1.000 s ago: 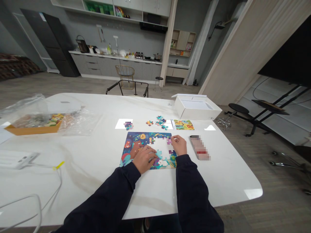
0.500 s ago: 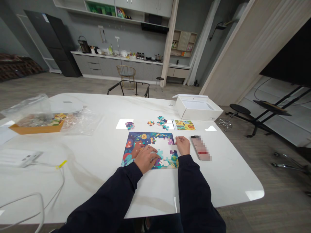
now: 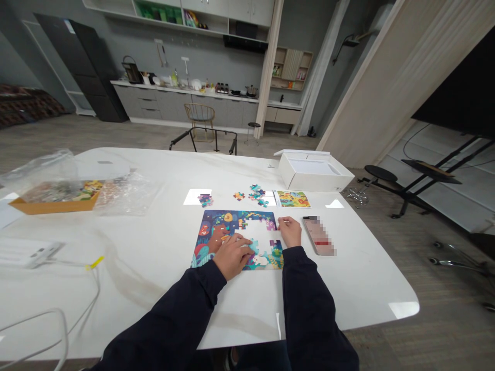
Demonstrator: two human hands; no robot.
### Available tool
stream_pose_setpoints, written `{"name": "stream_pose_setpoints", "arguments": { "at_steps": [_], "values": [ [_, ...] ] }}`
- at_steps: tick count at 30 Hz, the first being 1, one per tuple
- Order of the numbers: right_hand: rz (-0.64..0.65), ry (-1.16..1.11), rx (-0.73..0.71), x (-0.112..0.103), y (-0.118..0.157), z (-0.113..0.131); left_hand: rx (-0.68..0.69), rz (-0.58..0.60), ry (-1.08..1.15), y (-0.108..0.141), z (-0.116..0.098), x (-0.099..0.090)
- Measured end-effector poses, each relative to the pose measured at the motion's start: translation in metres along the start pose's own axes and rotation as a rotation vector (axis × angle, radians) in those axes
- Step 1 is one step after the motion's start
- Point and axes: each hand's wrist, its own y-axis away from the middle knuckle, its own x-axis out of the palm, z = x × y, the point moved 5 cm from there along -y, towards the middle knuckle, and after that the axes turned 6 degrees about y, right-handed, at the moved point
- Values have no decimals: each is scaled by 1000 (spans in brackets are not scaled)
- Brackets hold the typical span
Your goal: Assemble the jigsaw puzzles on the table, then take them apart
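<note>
Presently, puzzle (image 3: 215,233): partly under your left hand (image 3: 231,256), reaching to your right hand (image 3: 291,232), long axis running side to side. Gap (image 3: 260,231): between the two grips, just left of your right fingertips. Right grip: narrow, fingertips close together at the right edge; any pinched piece, cannot tell. Left grip: loosely curled beside teal section (image 3: 254,245); hold unclear, the hand covering what lies beneath. Loose pieces (image 3: 258,195): beyond both grips.
</note>
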Motion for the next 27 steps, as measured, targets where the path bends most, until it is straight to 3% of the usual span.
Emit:
{"name": "stream_pose_setpoints", "arguments": {
  "at_steps": [11, 16, 21, 27],
  "values": [
    [14, -4, 45, 3, -2, -2, 41, -39, 94, 2, 2, -1],
    [98, -52, 86, 7, -9, -6, 30, -109, 130, -4, 6, -25],
    [94, -77, 82, 5, -10, -6, -117, -41, 89, -52, 36, -45],
    [-8, -64, 11, 2, -12, -7, -254, 30, 2, -141, 81, -23]
  ]
}}
